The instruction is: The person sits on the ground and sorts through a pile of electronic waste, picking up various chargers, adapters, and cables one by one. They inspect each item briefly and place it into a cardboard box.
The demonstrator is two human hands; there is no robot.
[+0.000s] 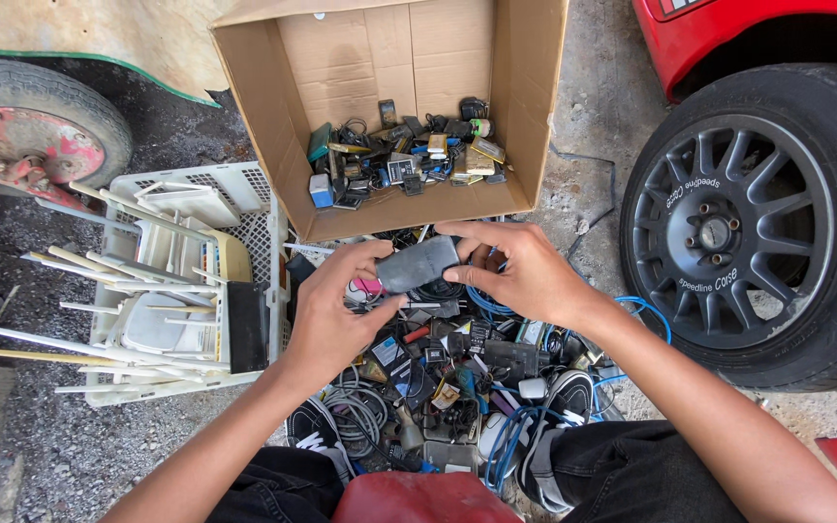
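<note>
Both hands hold one dark case point(418, 263) above a heap of cables and scrap point(443, 378) on the ground. Left hand point(333, 312) grip is clamped on its left end; right hand point(525, 274) grip is clamped on its right end. A cardboard box point(525, 107) of small devices lies just beyond, with a white crate point(259, 208) to its left.

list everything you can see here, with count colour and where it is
black oblong device: one, black, held in both hands above the pile
pile of small electronics and cables: one heap, mixed black, grey, blue, on the ground below the hands
cardboard box: one, brown, open, top centre, small devices inside
plastic crate: one, white, left, holding white plastic pieces
car wheel: one, black tyre with dark grey rim, right
car body: one, red, top right
old wheel: one, worn tyre with red hub, top left
left hand: one, gripping the device's left end
right hand: one, gripping its right end
</note>
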